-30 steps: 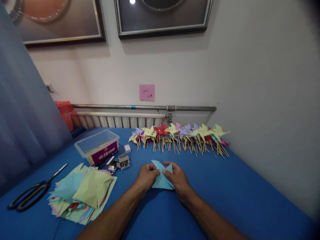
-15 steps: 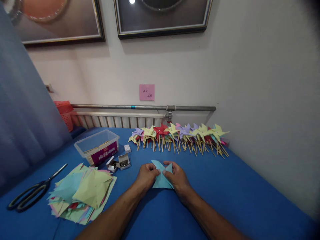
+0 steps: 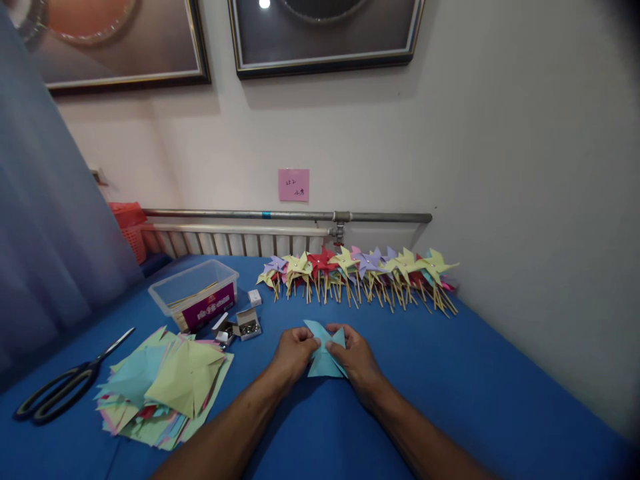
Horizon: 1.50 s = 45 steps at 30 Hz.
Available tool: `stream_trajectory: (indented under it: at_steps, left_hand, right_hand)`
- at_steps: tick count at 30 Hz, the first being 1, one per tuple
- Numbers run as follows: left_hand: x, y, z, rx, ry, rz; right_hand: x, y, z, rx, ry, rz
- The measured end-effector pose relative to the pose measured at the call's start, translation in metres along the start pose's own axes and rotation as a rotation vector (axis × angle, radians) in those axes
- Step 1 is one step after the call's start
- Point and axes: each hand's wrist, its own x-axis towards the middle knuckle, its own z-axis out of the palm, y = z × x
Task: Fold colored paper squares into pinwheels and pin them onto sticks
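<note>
Both hands pinch one light-blue paper [image 3: 324, 359] flat on the blue table [image 3: 450, 380], left hand [image 3: 294, 353] and right hand [image 3: 354, 357] meeting at its middle to hold the folded points down, cut sheets [image 3: 167, 383] stacked within reach

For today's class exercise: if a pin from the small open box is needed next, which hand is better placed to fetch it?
Probably the left hand: the open box lies on its side of the blue paper, with nothing between. The right hand would have to cross over.

open blue table [image 3: 450, 373] right of hands, paper stack [image 3: 165, 390] left, pinwheel row [image 3: 357, 270] beyond
</note>
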Motion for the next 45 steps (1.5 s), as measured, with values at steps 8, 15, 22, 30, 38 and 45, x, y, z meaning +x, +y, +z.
stream_trajectory:
  at_steps: [8, 15, 22, 30, 38, 45]
  left_hand:
    - [0.000, 0.000, 0.001, 0.012, 0.011, -0.005]
    - [0.001, -0.001, 0.000, 0.028, -0.008, 0.011]
    - [0.003, -0.008, -0.001, 0.058, 0.023, 0.049]
    - [0.002, -0.007, -0.001, 0.025, -0.007, 0.033]
    - [0.003, -0.006, 0.000, 0.035, 0.036, 0.011]
    - [0.003, -0.008, 0.000, 0.090, 0.043, 0.026]
  right_hand:
    - [-0.009, -0.012, 0.003, -0.035, -0.046, 0.017]
    - [-0.013, -0.019, 0.005, 0.000, -0.042, 0.021]
    - [-0.011, -0.014, 0.004, -0.001, -0.054, 0.014]
    - [-0.012, -0.018, 0.004, -0.024, -0.020, 0.011]
    - [-0.012, -0.017, 0.002, -0.008, -0.002, 0.014]
    - [-0.008, -0.015, 0.000, -0.055, -0.029, 0.006]
